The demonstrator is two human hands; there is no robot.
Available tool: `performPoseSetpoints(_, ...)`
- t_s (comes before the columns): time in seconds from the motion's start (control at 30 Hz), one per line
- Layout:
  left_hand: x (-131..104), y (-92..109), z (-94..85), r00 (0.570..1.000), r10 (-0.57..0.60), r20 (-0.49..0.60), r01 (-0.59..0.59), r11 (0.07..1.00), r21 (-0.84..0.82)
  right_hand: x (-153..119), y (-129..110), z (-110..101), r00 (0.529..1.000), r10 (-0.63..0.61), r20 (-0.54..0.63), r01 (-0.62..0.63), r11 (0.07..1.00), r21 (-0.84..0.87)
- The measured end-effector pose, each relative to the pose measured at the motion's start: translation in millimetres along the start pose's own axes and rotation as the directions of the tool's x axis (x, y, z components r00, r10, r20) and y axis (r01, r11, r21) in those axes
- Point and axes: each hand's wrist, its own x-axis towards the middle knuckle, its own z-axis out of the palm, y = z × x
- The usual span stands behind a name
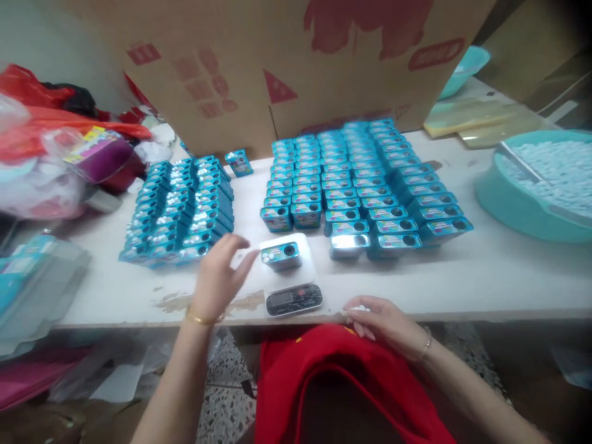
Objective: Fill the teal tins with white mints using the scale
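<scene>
A blue tin (281,255) with a dark round opening in its top and a few white pieces on it stands on a small white scale (306,262). Just left of it is my left hand (222,271), thumb and fingers apart, holding nothing. My right hand (377,317) is at the table's front edge, right of the scale's black panel (294,300). Its fingers are pinched around small white pieces. Rows of blue tins (178,213) topped with white pieces stand on the left, and more rows of tins (346,185) stand behind and right of the scale.
A large cardboard box (250,74) stands behind the tins. On the right is a turquoise basin (518,209) full of white pieces, with a metal tool (525,161). Red and clear bags (32,142) lie at the left, above plastic containers (41,290). A single tin (239,163) stands by the box.
</scene>
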Motion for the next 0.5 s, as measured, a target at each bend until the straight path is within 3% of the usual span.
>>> performPoseSetpoints(0.1,-46.9,-40.7,23.7,0.954,-0.278,-0.111,0.272,0.960,-0.066,0.7,-4.4,2.1,1.000,0.009,0.004,-0.008,0.998,-0.056)
performPoseSetpoints(0.2,-93.5,-75.4,65.0,0.894,-0.431,-0.125,0.421,0.902,-0.100,4.9,-15.3,5.9,1.000,0.021,0.013,-0.019,0.983,-0.181)
performPoseSetpoints(0.33,-125.4,-92.7,103.8,0.877,-0.421,-0.233,0.436,0.900,0.016,14.5,-49.9,16.3,0.999,-0.040,0.027,0.047,0.926,-0.375)
performPoseSetpoints(0.5,-129.0,-92.8,109.3,0.855,-0.435,-0.283,0.448,0.894,-0.021,30.9,-106.3,41.8,0.965,-0.238,0.111,0.260,0.816,-0.516)
